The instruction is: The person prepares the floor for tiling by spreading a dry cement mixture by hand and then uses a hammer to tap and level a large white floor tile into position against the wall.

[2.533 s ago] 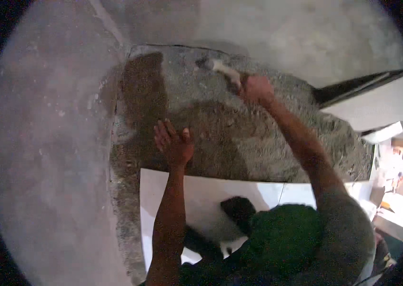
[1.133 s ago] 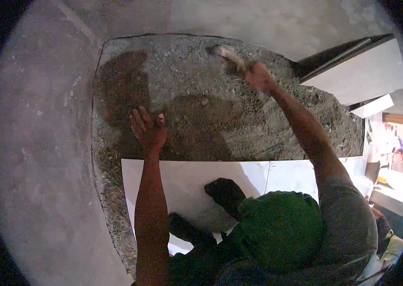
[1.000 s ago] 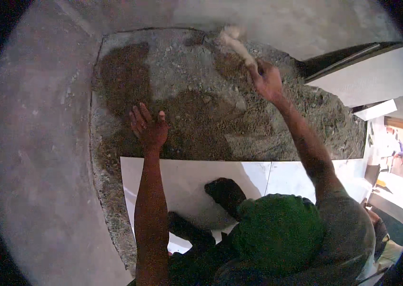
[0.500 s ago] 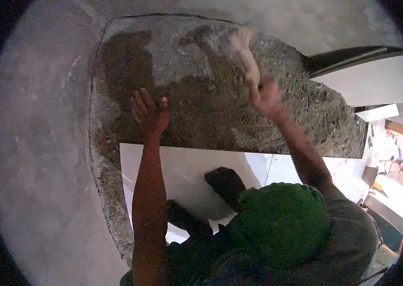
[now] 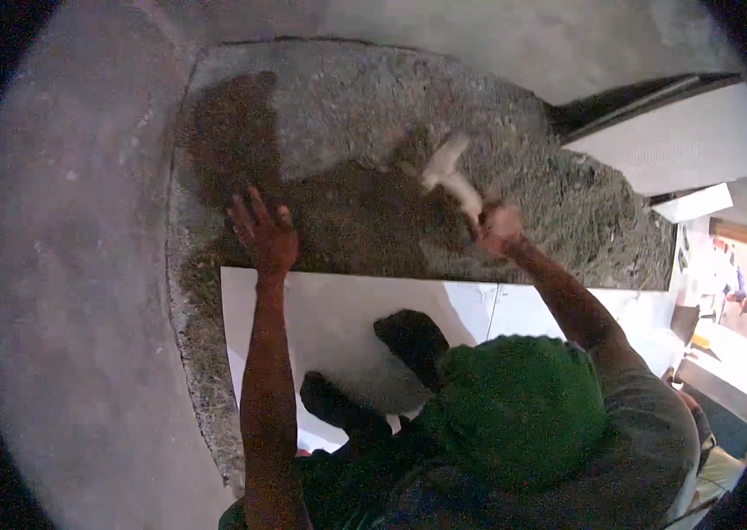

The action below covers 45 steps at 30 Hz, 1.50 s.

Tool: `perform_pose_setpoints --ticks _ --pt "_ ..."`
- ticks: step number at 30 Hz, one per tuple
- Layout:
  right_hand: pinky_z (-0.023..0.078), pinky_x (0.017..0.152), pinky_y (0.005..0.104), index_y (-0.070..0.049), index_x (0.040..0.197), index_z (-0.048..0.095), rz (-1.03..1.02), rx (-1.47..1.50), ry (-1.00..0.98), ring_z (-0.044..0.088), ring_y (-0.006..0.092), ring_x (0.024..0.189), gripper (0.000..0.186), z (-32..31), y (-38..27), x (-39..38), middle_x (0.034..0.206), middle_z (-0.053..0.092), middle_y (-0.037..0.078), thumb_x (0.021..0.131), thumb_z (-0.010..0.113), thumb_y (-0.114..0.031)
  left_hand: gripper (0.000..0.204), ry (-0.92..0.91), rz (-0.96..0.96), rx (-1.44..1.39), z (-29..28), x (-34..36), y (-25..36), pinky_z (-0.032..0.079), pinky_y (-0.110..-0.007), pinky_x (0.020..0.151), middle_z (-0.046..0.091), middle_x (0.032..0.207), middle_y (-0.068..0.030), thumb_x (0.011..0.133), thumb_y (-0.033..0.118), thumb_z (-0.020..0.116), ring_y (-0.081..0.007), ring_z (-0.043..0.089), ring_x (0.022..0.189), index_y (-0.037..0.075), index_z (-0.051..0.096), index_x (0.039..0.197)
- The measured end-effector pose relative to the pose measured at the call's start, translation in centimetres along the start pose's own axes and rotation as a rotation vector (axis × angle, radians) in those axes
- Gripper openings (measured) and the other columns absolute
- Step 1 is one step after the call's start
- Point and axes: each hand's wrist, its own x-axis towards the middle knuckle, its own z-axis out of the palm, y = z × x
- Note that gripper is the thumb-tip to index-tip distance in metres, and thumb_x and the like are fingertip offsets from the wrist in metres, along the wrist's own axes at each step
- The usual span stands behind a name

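My right hand (image 5: 501, 230) is closed round the handle of a pale mallet (image 5: 449, 168), whose head is slightly blurred. The mallet is over a bed of rough grey-brown mortar or soil (image 5: 559, 199). To the left, my left hand (image 5: 264, 233) has its fingers spread and holds nothing. It is over the darker, shadowed part of the bed, just beyond the far edge of a white tile (image 5: 338, 309). Whether its fingertips touch the bed, I cannot tell.
Two dark-covered feet (image 5: 413, 343) stand on the white tile, which meets another tile on the right. A green cap (image 5: 524, 411) covers the lower middle. Smooth grey concrete (image 5: 82, 265) borders the bed on the left. A white panel (image 5: 682, 146) stands at right.
My right hand and the mallet have come nearer to me, and the mallet's head has turned. My left hand has shifted slightly left and nearer, still spread.
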Motion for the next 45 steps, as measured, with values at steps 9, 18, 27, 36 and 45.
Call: perform_pose_setpoints --ticks 9,18,27,36,45 --pt "0.057 0.076 0.0487 0.001 0.121 0.065 -0.016 0.408 0.166 0.071 0.0358 0.078 0.053 -11.8 -10.9 7.3 0.089 0.071 0.022 0.102 0.056 -0.048 0.094 0.017 0.019 0.184 0.5 0.8 2.3 0.011 -0.072 0.121 0.008 0.171 -0.0265 0.099 0.069 0.050 -0.0536 0.009 0.156 0.015 0.016 0.168" --pt "0.048 0.061 0.0406 0.005 0.099 0.064 0.266 -0.027 0.104 0.058 0.0235 0.063 0.039 -4.8 -7.0 22.8 0.076 0.064 0.011 0.105 0.063 -0.033 0.096 -0.007 0.059 0.241 2.4 1.2 3.6 0.008 -0.070 0.122 0.007 0.172 -0.0249 0.098 0.074 0.045 -0.0497 0.006 0.158 0.016 0.016 0.168" --pt "0.048 0.062 0.0494 0.000 0.091 0.066 0.092 0.351 0.466 0.061 0.0315 0.062 0.055 -5.1 -11.3 13.3 0.070 0.062 0.020 0.105 0.053 -0.052 0.093 -0.033 -0.019 0.223 0.2 1.3 3.1 0.011 -0.071 0.122 0.008 0.172 -0.0254 0.100 0.071 0.045 -0.0506 0.011 0.157 0.012 0.017 0.168" --pt "0.052 0.064 0.0499 0.001 0.110 0.069 0.013 0.308 0.229 0.069 0.0365 0.069 0.051 -10.8 -14.6 15.8 0.078 0.068 0.023 0.104 0.054 -0.048 0.091 0.121 0.063 0.203 0.8 0.8 2.6 0.010 -0.070 0.122 0.015 0.170 -0.0272 0.100 0.070 0.045 -0.0505 0.013 0.157 0.010 0.024 0.166" --pt "0.053 0.062 0.0519 0.005 0.118 0.067 -0.081 -0.051 0.234 0.068 0.0332 0.068 0.073 -6.6 -19.6 30.9 0.077 0.068 0.018 0.103 0.047 -0.064 0.087 0.198 0.065 0.055 -0.3 1.8 5.5 0.013 -0.069 0.122 0.018 0.169 -0.0279 0.100 0.065 0.048 -0.0500 0.016 0.156 0.010 0.028 0.164"
